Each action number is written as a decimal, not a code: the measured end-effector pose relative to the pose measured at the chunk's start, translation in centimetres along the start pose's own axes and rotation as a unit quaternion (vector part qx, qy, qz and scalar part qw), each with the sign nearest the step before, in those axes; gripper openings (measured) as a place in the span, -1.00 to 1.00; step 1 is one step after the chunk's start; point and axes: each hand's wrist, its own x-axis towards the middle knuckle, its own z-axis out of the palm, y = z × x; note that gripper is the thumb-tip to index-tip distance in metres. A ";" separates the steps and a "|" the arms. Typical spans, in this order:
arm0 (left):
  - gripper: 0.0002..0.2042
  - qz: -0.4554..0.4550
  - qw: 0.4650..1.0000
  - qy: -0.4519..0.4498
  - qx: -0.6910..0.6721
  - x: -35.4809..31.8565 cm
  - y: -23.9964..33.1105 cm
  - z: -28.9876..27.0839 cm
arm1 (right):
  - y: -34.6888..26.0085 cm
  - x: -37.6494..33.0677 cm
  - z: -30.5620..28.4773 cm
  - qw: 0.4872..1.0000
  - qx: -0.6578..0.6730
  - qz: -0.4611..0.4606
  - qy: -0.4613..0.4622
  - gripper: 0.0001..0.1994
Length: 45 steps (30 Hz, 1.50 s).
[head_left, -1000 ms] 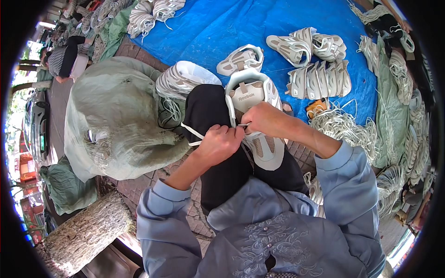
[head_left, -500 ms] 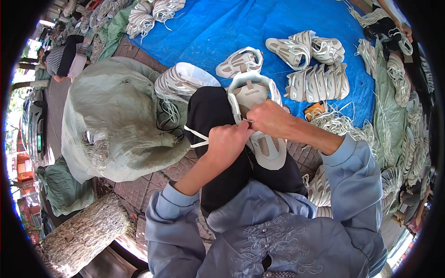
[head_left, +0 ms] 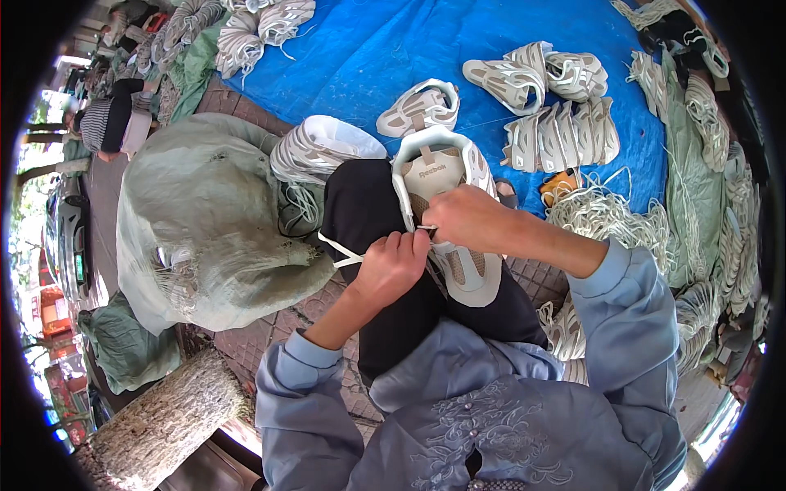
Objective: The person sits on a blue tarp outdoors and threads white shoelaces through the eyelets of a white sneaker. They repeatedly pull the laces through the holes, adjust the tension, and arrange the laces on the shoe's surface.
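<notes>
Shoe: white and beige, directly under the grip
Left hand: clenched on white lace, a loop trailing outward
Right hand: pinching white lace at shoe's edge, beside the left
Blue tarp: beyond the grip, more shoes atop

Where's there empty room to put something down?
The blue plastic sheet has bare room between the beige-and-white shoe bundles at upper left and the beige-and-white shoe uppers at upper right. Its lower right is crowded with a tangled heap of white laces.
</notes>
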 end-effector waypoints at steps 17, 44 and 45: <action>-0.84 -0.175 0.969 0.029 -0.171 1.9 0.8 -0.5 | 1.8 -0.2 -2.4 0.994 0.052 -0.078 0.056 -0.80; -0.86 -0.361 0.798 -0.178 -0.449 7.4 2.9 -3.2 | 0.7 -6.5 2.8 0.940 0.089 0.045 0.326 -0.91; -0.86 -0.356 0.789 -0.163 -0.473 7.4 3.0 -3.2 | 0.8 -6.8 2.6 0.942 0.083 0.046 0.322 -0.92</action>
